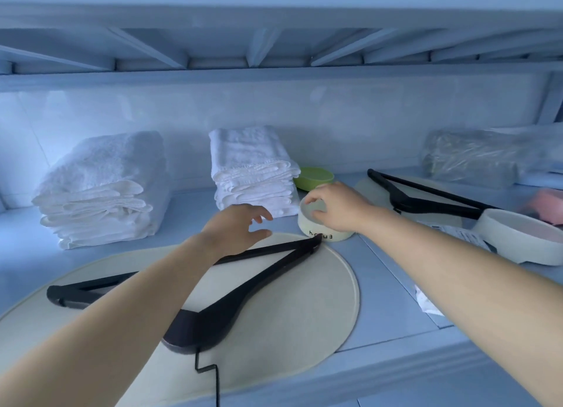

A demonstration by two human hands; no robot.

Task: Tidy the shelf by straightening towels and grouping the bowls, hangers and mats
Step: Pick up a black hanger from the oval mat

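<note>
Nearest, a black hanger (243,287) lies across the round mat (304,330), its tip seemingly touching the cream bowl (316,233). The left hand (234,227) hovers above it, fingers loosely spread, holding nothing. The right hand (338,205) pinches the bowl's rim (a thin hold). Dragging the bowl could shove the hanger, or bump the green bowl (313,178) and towels (253,169) behind.

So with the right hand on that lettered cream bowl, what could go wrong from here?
The right hand grips the cream bowl only by its rim from above, so it might slip on lifting. The black hanger has its tip against the bowl's base, so sliding the bowl could drag it across the round mat. The folded towel stack stands close beside the bowl and may get nudged askew.
</note>
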